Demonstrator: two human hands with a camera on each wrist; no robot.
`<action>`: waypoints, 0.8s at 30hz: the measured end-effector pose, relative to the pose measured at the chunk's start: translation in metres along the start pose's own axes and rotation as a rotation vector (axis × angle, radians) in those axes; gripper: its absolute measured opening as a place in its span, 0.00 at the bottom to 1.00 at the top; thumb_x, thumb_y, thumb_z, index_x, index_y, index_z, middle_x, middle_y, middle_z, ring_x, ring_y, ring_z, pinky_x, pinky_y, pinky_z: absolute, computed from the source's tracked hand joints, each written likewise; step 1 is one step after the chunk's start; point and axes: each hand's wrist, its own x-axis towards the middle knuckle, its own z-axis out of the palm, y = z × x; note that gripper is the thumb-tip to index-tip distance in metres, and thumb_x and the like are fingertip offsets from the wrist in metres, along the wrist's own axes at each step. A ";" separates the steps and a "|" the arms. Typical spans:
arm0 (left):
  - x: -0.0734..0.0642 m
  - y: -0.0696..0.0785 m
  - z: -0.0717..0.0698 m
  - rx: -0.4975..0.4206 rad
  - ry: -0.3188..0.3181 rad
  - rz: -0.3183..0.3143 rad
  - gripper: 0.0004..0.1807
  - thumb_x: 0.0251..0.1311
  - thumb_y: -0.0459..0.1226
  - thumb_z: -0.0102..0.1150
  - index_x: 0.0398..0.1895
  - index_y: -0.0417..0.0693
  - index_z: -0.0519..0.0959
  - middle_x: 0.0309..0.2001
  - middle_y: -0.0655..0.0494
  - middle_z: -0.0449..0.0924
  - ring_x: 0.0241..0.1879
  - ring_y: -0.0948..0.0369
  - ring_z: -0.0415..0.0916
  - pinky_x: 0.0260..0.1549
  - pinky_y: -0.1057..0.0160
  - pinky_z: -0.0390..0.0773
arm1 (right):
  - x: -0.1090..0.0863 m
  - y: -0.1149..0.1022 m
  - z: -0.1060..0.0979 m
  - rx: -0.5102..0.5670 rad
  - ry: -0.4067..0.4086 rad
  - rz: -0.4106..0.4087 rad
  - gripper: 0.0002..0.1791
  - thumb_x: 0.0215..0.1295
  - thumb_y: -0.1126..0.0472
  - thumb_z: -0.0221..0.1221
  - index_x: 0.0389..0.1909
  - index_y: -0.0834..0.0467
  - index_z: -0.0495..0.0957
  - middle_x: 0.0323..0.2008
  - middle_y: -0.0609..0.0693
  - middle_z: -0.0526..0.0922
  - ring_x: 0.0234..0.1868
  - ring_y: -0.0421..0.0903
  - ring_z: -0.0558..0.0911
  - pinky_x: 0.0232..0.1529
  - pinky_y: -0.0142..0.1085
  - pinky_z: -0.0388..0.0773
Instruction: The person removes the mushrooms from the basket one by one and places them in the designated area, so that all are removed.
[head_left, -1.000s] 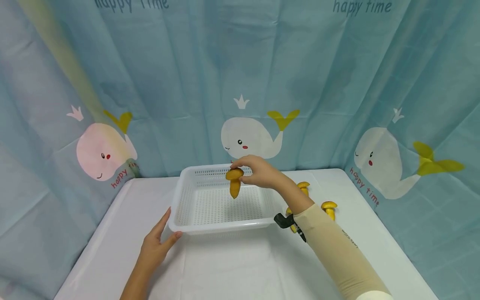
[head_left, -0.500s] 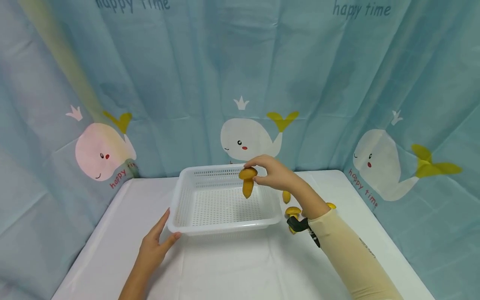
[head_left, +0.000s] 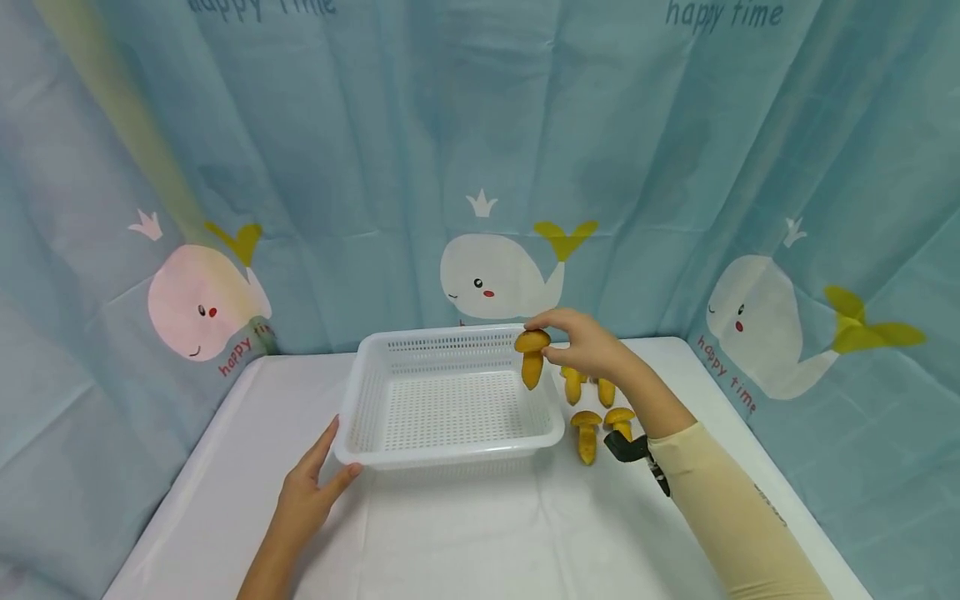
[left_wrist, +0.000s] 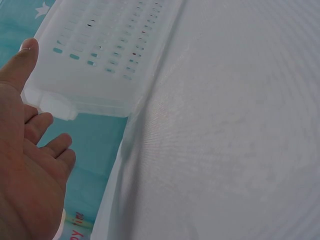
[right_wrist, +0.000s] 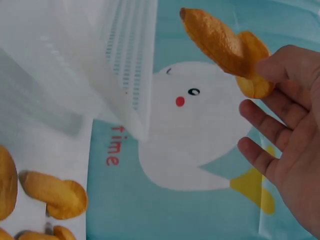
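Observation:
My right hand (head_left: 581, 342) pinches a yellow-brown mushroom (head_left: 532, 358) by its cap, the stem hanging down over the right end of a white plastic basket (head_left: 450, 455). In the right wrist view the thumb lies on the cap of this mushroom (right_wrist: 220, 42), and the other fingers are spread beneath. At the basket's front left corner, my left hand (head_left: 306, 492) has its thumb at the front rim and its fingers along the left side. The left wrist view has the thumb (left_wrist: 22, 65) against the perforated basket (left_wrist: 100, 87).
Several more mushrooms (head_left: 587, 437) lie on the white-covered table (head_left: 465, 533), right of the basket and partly under the right forearm. A blue whale-print curtain (head_left: 360, 208) rises behind and on both sides. A black strap piece (head_left: 628, 447) sits at the right wrist.
My right hand has moved rightward with the mushroom, from over the basket's middle to its right end. More mushrooms on the table now show. My left hand stays at the corner.

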 end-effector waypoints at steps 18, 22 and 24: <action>0.001 0.001 0.002 -0.002 0.006 -0.003 0.48 0.64 0.45 0.70 0.82 0.69 0.54 0.80 0.53 0.55 0.79 0.44 0.53 0.69 0.33 0.62 | -0.037 0.052 -0.028 -0.025 0.033 0.130 0.25 0.70 0.63 0.63 0.67 0.53 0.77 0.66 0.51 0.78 0.70 0.57 0.71 0.70 0.63 0.67; 0.001 0.001 0.002 -0.003 -0.001 -0.007 0.48 0.64 0.44 0.70 0.82 0.69 0.53 0.80 0.53 0.54 0.78 0.43 0.53 0.68 0.34 0.62 | -0.043 0.067 -0.028 -0.022 0.043 0.157 0.24 0.70 0.63 0.63 0.67 0.53 0.77 0.66 0.52 0.77 0.70 0.58 0.71 0.70 0.64 0.66; 0.001 0.001 0.001 -0.006 -0.004 -0.011 0.48 0.64 0.44 0.70 0.82 0.71 0.53 0.81 0.54 0.54 0.78 0.43 0.53 0.69 0.34 0.63 | -0.046 0.073 -0.029 -0.018 0.046 0.174 0.25 0.70 0.64 0.62 0.67 0.54 0.76 0.67 0.53 0.77 0.70 0.59 0.71 0.69 0.64 0.67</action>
